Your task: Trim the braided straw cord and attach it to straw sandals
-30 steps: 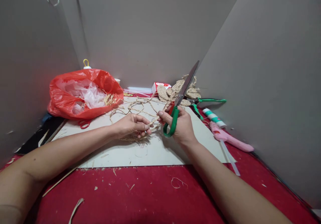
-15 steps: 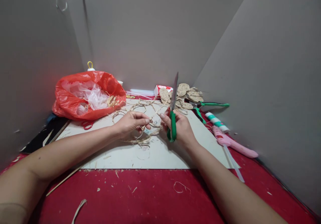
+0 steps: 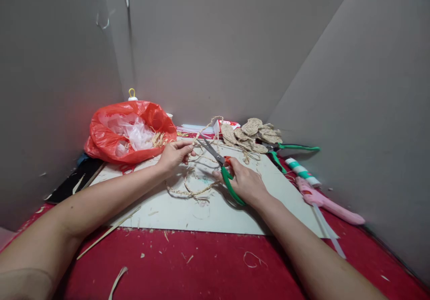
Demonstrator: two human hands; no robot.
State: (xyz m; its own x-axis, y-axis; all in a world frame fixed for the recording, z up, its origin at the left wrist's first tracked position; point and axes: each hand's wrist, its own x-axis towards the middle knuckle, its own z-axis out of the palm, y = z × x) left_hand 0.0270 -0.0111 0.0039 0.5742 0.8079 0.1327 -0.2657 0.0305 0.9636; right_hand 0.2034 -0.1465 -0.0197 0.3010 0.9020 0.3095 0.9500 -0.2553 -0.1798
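Observation:
My left hand (image 3: 177, 156) pinches a braided straw cord (image 3: 212, 121), which loops up and over in front of it. In my right hand (image 3: 244, 180) are scissors (image 3: 217, 153) with green handles, fingers closed round them. The blades point up and left, slightly parted, with the tips close to the cord by my left fingers. Below the hands, more of the braided cord (image 3: 181, 193) lies in loose loops on a white board (image 3: 235, 219). Whether the blades touch the cord I cannot tell.
A red plastic bag (image 3: 101, 129) holding straw scraps stands at the back left. Coiled woven pieces (image 3: 252, 126) lie at the back right, near green-handled pliers (image 3: 298, 147). A pink glue gun (image 3: 331, 203) rests on the right, beside a green-and-white roll (image 3: 304, 172). Straw bits litter the red cloth (image 3: 188, 268).
My right hand has turned the scissors from upright to leaning left, bringing the blades to the cord. My left hand has raised the cord. The whole view has shifted slightly.

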